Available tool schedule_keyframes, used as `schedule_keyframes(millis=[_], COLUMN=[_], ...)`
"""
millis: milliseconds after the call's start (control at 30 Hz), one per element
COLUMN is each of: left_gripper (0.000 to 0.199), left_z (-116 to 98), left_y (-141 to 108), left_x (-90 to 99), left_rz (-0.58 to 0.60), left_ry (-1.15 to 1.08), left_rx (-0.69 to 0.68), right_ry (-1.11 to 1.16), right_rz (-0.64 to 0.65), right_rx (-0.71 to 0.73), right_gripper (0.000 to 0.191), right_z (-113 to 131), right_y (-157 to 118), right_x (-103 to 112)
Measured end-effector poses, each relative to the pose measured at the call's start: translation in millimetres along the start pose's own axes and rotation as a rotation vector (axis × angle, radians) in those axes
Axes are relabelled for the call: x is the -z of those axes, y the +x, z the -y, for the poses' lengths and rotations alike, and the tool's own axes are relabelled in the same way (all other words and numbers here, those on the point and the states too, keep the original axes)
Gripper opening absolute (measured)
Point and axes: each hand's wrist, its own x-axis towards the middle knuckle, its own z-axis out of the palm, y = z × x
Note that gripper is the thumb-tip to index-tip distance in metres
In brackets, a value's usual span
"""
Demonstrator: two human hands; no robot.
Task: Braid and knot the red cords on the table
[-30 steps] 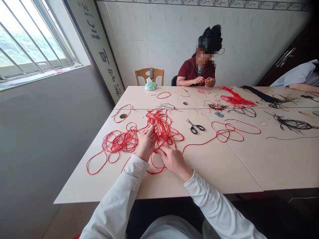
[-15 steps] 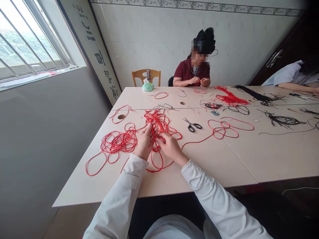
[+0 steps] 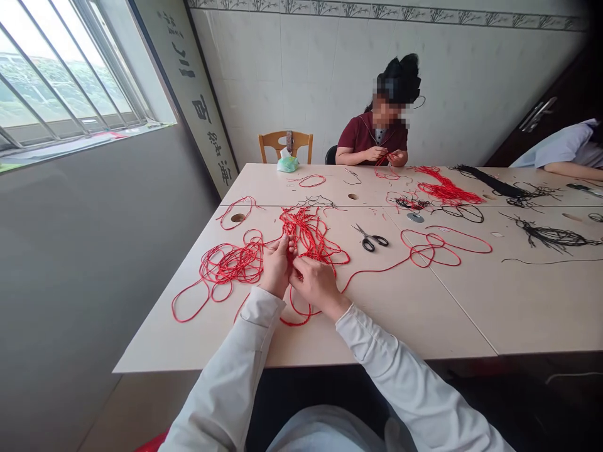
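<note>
Both hands are raised a little over the near part of the table, close together. My left hand (image 3: 277,263) is closed on red cord, thumb uppermost. My right hand (image 3: 315,280) pinches at the same cord just right of it; its fingertips are partly hidden. Below them hangs a loop of red cord (image 3: 296,324). Behind the hands lies a bundle of knotted red cords (image 3: 308,229). To the left is a loose coil of smooth red cord (image 3: 233,267). Black-handled scissors (image 3: 370,238) lie partly open to the right.
Looped red cord (image 3: 436,248) and a bunch of black cords (image 3: 551,232) lie to the right on the table (image 3: 424,326). A grey disc (image 3: 415,217) lies beyond the scissors. Across the table a person (image 3: 377,135) handles red cord. A tissue pack (image 3: 287,163) stands at the far edge.
The view has swung slightly left, so things sit further right. My right hand has closed in against my left, its fingers more curled over the cord.
</note>
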Motion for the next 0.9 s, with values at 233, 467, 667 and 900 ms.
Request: schedule_keyframes(millis=[233,467,667,900], left_gripper=[0.013,0.010,0.010,0.027], left_z=[-2,-10,-20,-14], left_y=[-3,3,1,-24], left_x=[-1.5,-5.3,-8.7,-13.3], left_rz=[-0.045,-0.081,0.036,0.426], left_ry=[-0.010,-0.037,0.006,0.396], left_rx=[0.035,0.082,0.072,0.178], right_ry=[-0.025,-0.021,0.103,0.582], right_rz=[0.019,0.048,0.044,-0.182], right_rx=[0.066,0.045,-0.024,-0.275], right_gripper=[0.014,0.014,0.018,0.033], right_z=[1,12,13,-43], right_y=[0,-13,-34,8], right_x=[8,14,25,71])
